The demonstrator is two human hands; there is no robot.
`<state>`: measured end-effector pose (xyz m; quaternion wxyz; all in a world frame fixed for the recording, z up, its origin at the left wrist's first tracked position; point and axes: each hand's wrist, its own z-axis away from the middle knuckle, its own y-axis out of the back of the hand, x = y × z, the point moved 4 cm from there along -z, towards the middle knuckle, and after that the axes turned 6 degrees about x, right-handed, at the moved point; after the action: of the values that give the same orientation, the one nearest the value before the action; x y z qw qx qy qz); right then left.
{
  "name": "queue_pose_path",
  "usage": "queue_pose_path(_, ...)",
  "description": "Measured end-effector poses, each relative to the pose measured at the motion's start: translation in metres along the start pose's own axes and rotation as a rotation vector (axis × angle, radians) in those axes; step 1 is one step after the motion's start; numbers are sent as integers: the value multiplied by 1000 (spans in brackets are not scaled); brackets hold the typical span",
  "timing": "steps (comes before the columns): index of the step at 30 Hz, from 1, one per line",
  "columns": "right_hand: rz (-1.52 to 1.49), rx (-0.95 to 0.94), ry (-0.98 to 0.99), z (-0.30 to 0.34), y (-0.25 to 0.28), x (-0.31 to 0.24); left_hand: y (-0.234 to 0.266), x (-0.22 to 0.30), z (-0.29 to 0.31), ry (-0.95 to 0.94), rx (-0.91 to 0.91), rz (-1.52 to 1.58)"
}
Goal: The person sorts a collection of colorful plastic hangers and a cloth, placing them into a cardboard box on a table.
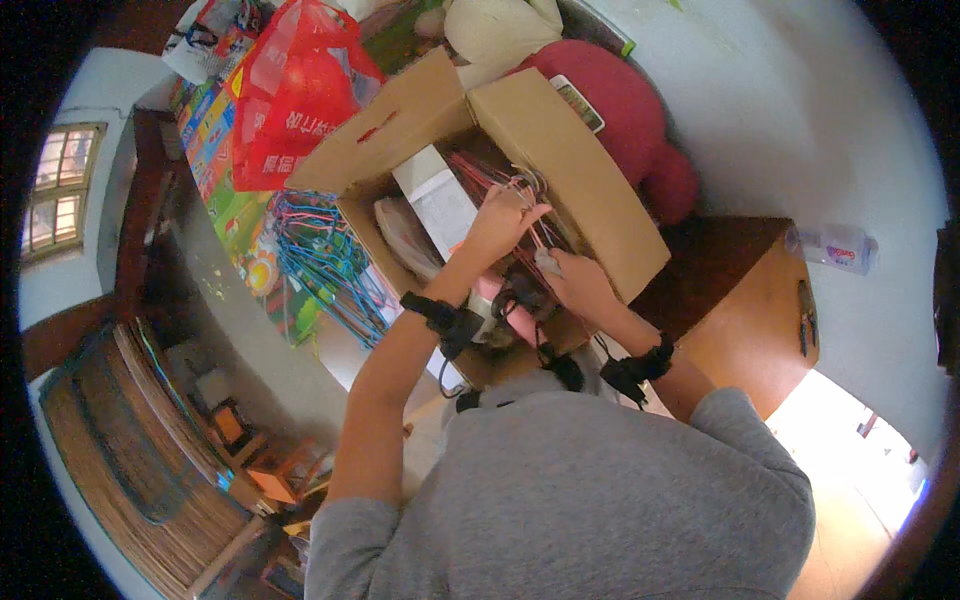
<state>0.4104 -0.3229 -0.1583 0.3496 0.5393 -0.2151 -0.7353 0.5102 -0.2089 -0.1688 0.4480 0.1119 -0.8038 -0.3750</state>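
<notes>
pink hangers [538,236], brown box [562,150]

Hangers [318,262], red bag [300,105] on patterned cover [222,202]

Red bag [295,95]: white lettering, large block characters on the plastic, biggest print in view; creases distort it.
Clear container [835,248]: pinkish-red lettering on the side, by the wall [850,130]; small, blurred.
White item in carton: white panel [445,208] inside the cardboard box [590,180], faint grey print, too fine to read.
White device [577,104]: marks on its face, on the dark red cushion [640,120]; too small to make out.
Patterned cover [213,165]: colourful print, can't tell if any is lettering.
</notes>
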Motion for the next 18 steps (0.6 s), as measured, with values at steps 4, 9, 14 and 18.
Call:
queue_pose_path(4, 28, 26, 5, -25, -16, -3, -7, -26, 2, -63, -120, -153)
queue_pose_path(9, 116, -12, 0, -47, -41, 4, -13, -54, 1, 66, -146, -55)
queue_pose_path(14, 112, -13, -10, -46, -81, 33, -24, -62, 26, 203, -23, -9)
queue_pose_path(18, 154, -29, 33, -51, -115, 63, -35, -72, 49, 308, -101, -65)
